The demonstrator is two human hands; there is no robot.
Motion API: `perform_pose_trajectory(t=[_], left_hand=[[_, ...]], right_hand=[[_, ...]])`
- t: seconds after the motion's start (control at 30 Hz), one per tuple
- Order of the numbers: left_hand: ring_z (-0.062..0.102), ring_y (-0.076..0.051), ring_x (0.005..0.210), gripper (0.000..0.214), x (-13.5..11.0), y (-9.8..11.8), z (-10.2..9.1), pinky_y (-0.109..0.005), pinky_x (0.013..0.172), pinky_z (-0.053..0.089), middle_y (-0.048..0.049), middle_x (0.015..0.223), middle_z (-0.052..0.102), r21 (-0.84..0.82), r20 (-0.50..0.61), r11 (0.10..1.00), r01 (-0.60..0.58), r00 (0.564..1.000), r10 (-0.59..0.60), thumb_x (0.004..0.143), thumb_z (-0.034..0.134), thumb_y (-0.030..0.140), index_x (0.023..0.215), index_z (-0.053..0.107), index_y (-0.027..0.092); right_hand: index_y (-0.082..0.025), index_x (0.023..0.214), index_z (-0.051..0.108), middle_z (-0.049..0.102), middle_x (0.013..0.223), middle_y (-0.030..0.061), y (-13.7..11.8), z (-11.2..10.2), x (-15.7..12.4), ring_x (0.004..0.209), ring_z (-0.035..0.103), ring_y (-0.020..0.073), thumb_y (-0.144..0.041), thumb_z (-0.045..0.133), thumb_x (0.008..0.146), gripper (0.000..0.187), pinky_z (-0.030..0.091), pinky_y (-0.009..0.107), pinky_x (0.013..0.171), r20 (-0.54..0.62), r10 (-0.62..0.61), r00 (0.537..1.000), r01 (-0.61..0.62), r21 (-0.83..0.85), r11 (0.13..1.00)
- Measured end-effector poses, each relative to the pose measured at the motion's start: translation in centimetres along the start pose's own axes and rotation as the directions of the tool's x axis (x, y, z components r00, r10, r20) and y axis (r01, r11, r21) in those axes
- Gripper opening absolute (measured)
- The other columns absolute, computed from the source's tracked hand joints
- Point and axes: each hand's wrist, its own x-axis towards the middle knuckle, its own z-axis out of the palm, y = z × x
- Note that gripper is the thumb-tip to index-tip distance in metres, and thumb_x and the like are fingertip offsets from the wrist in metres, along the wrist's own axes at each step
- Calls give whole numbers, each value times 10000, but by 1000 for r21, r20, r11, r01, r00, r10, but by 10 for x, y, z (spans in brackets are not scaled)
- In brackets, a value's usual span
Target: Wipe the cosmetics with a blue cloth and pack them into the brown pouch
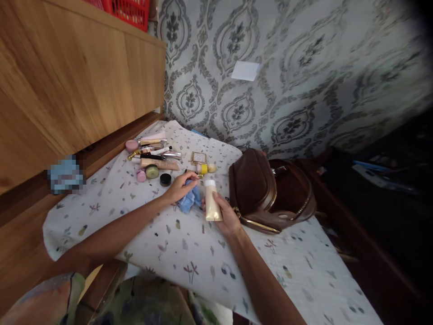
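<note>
- The cream tube (212, 205) with a white cap stands nearly upright, cap pointing away from the person, just above the middle of the cloth-covered desk (189, 257).
- The right hand (226, 215) is wrapped around the lower part of the tube, fingers closed on its body.
- The left hand (179, 187) lies just left of it, its fingers closed down on a crumpled blue cloth (189, 201).
- The blue cloth rests on the desk between the two hands, right beside the tube.
- A brown handbag (253, 183) lies on the desk just to the right of the right hand, its gold zip open and its mouth gaping.
- Beyond the left hand sits a small black-lidded jar (165, 179), with a green round pot (152, 171) and a small pink pot (141, 175) next to it.
- Further back is a loose pile of cosmetics: a long beige tube (160, 164), pens and slim sticks, and a pink round case (131, 145).
- A square gold-edged compact (198, 157) and a small yellow bottle (204, 168) lie near the bag's far corner.
- A wooden cabinet (74, 76) rises on the left, with a red basket (130, 11) on top.
- Patterned grey wallpaper (304, 76) runs behind the desk, with a white slip of paper (246, 71) on it.
</note>
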Motion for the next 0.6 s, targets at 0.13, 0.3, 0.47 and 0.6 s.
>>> perform_pose_trajectory(t=[0.13, 0.3, 0.47, 0.6], left_hand=[[632, -206, 999, 364, -4, 9, 2, -295, 885, 485, -83, 1090, 685, -89, 117, 996, 10, 993, 0, 964, 495, 441, 1153, 649, 171], [624, -183, 861, 436, -7, 12, 5, -268, 794, 472, -67, 945, 699, -1, 241, 1000, 11, 970, -11, 982, 439, 472, 1056, 690, 123], [608, -175, 859, 373, -7, 15, 5, -254, 808, 448, -52, 931, 689, 105, 169, 993, -49, 985, 31, 984, 433, 422, 1012, 669, 134], [565, -155, 794, 339, -6, 18, 4, -234, 756, 424, -20, 840, 636, 143, 169, 987, -79, 984, 54, 980, 437, 425, 944, 637, 154]], right_hand=[[-183, 1007, 586, 726, 791, 56, -1, 10, -9, 571, 675, 172, -506, 726, 803, 407, 529, 249, 449, 186, 113, 976, -107, -41, 993], [-169, 1062, 594, 755, 854, 74, -3, 12, -10, 542, 685, 165, -480, 803, 750, 488, 530, 229, 416, 207, 201, 958, -203, -8, 979], [-153, 999, 646, 765, 881, 86, -6, 7, -7, 656, 728, 161, -374, 824, 753, 376, 579, 205, 532, 167, 226, 960, -235, 39, 971], [-171, 1081, 622, 760, 927, 80, -9, 4, -7, 629, 706, 140, -372, 884, 676, 523, 551, 189, 494, 160, 241, 957, -243, -12, 970]])
